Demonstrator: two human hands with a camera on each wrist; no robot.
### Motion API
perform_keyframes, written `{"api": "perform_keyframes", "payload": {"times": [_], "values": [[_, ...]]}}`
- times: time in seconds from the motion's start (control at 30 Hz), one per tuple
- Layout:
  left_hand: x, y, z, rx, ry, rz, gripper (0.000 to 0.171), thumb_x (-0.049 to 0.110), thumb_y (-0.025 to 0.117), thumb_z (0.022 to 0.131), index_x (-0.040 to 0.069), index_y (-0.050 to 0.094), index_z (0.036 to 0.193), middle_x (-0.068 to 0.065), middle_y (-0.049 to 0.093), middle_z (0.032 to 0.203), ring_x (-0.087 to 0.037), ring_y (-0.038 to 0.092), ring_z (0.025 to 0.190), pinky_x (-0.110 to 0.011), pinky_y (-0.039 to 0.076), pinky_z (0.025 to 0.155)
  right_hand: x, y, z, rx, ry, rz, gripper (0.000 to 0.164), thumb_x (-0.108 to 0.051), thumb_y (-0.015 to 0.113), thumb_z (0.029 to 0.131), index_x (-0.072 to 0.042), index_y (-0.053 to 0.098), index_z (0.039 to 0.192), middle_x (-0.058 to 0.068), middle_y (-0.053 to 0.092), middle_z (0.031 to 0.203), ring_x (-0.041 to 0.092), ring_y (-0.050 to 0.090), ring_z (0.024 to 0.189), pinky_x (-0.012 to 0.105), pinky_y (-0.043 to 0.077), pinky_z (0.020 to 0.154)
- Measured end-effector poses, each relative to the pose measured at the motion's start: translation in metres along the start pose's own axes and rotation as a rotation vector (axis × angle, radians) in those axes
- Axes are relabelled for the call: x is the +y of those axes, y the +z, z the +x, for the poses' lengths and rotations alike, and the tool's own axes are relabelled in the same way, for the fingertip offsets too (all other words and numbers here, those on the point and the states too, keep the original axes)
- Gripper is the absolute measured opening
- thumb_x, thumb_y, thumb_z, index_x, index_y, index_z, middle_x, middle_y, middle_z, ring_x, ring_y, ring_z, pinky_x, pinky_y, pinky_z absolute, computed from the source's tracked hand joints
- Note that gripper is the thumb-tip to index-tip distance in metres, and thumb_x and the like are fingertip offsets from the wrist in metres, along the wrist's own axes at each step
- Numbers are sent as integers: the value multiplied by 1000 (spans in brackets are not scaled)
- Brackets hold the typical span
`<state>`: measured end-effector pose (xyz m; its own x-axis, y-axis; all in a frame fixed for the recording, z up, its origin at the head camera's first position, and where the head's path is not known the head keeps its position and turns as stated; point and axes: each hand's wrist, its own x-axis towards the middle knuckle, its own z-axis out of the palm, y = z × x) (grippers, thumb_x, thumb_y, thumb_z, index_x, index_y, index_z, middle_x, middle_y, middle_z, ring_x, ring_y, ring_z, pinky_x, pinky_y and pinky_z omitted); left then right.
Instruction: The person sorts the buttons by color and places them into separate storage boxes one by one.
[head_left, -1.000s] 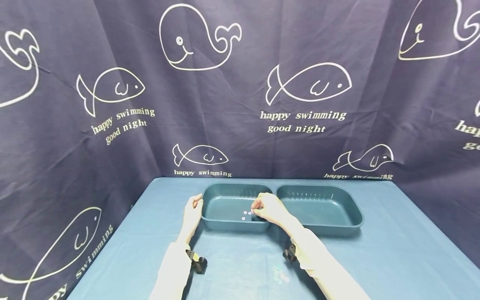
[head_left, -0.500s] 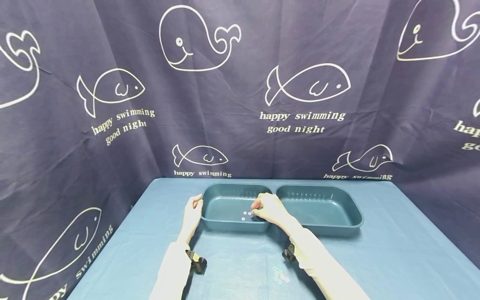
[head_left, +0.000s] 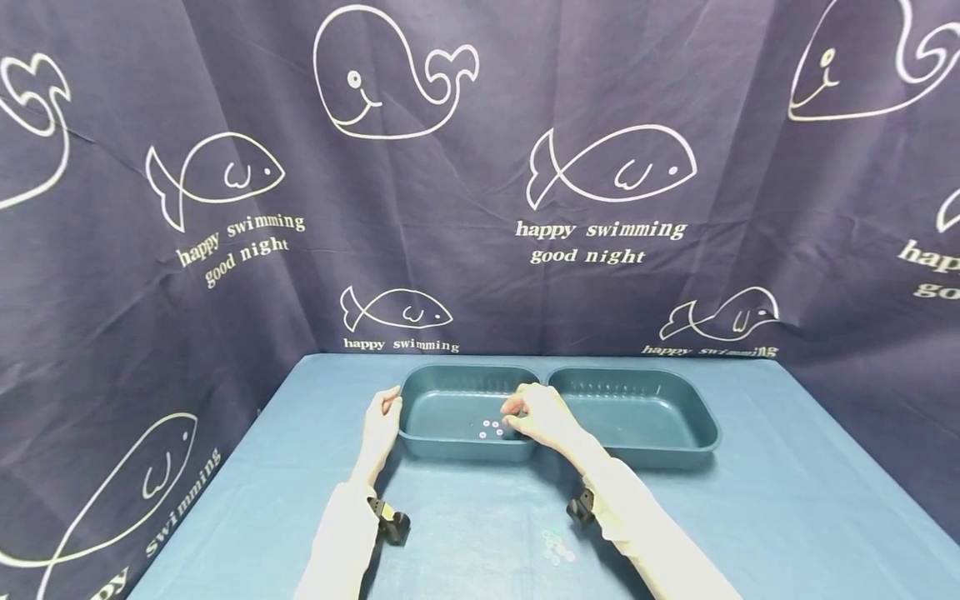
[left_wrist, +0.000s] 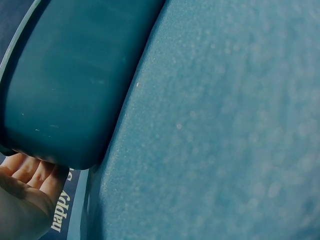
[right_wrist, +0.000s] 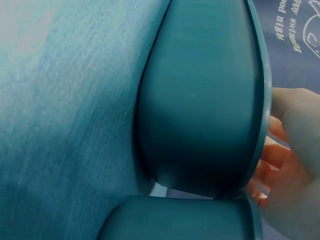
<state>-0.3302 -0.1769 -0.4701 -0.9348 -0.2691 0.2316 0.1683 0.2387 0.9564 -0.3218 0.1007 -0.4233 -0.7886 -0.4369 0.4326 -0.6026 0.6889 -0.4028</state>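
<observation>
Inside the left tray (head_left: 442, 408), toward its near right corner, a few small pale discs (head_left: 487, 427) lie on the floor of the tray. The right hand (head_left: 536, 414) hangs over that corner with fingers curled down, fingertips just beside the discs; whether it pinches one I cannot tell. This hand is plainly the nearer; the discs lie just to its left. The left hand (head_left: 382, 421) rests against the tray's left end, fingers loosely bent at the rim, steadying more than gripping. The tray's long axis runs left to right across the table (head_left: 750, 517), end to end with a second tray (head_left: 660, 417). More discs (head_left: 555, 548) sit near the table's front edge, by the right forearm.
</observation>
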Motion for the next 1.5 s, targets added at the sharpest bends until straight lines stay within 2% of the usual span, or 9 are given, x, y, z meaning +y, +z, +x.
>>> {"api": "perform_keyframes", "payload": {"times": [0.27,0.4,0.63,0.77,0.87,1.07,1.2,1.37,1.5], "values": [[-4,1,0,-18,-5,-3,33,5,45,96,-6,49,126,-28,53,128,-38,50,120,-48,38,103,-3,-9,-8,-5,22,107,12,-14,72,75,-8,72,86,-3,62,75,14,60,71,24,48,66],[-3,0,0,-15,-6,2,33,5,46,96,-5,49,126,-28,55,126,-37,51,118,-47,39,102,-7,-15,-13,19,7,150,11,-14,72,76,-9,73,86,-4,60,73,14,58,69,22,47,64],[0,-3,-1,-13,-8,25,33,6,46,95,-5,50,127,-28,57,122,-37,54,114,-46,41,98,-12,-27,-30,32,9,195,10,-13,71,78,-11,73,87,-7,56,70,4,48,65,20,44,61],[1,-3,-1,-17,-15,18,33,5,46,95,-5,49,126,-28,55,126,-37,52,118,-47,39,101,-14,-33,-41,30,4,211,10,-12,71,79,-9,72,88,-7,56,70,1,46,64,19,43,59],[1,-3,0,-19,-20,9,33,5,46,95,-6,49,127,-28,52,129,-37,49,122,-47,37,104,-16,-36,-48,45,-9,230,10,-11,72,78,-7,72,87,-6,56,70,3,48,63,19,43,59],[0,-1,0,-21,-18,21,34,4,46,95,-5,48,127,-28,52,130,-37,49,122,-47,37,104,-13,-35,-62,73,-46,221,8,-10,73,77,-11,72,85,-9,56,70,8,51,64,21,45,59],[0,-1,-1,-17,-14,29,34,5,45,95,-5,48,127,-28,53,128,-36,50,120,-46,38,103,-12,-34,-71,58,-53,222,9,-11,73,78,-10,72,87,-9,57,72,7,52,66,21,45,61],[-1,-1,-1,-24,-11,32,34,5,45,96,-5,48,128,-28,53,127,-37,50,119,-46,38,103,-12,-36,-82,45,-51,232,11,-10,72,78,-8,72,88,-8,56,72,14,54,66,22,46,61],[1,-2,0,-26,-12,29,34,5,45,96,-6,48,127,-28,52,130,-37,49,122,-47,37,105,-10,-35,-89,82,-108,210,11,-9,73,76,-8,72,86,-8,55,71,16,54,64,24,46,59]]}}
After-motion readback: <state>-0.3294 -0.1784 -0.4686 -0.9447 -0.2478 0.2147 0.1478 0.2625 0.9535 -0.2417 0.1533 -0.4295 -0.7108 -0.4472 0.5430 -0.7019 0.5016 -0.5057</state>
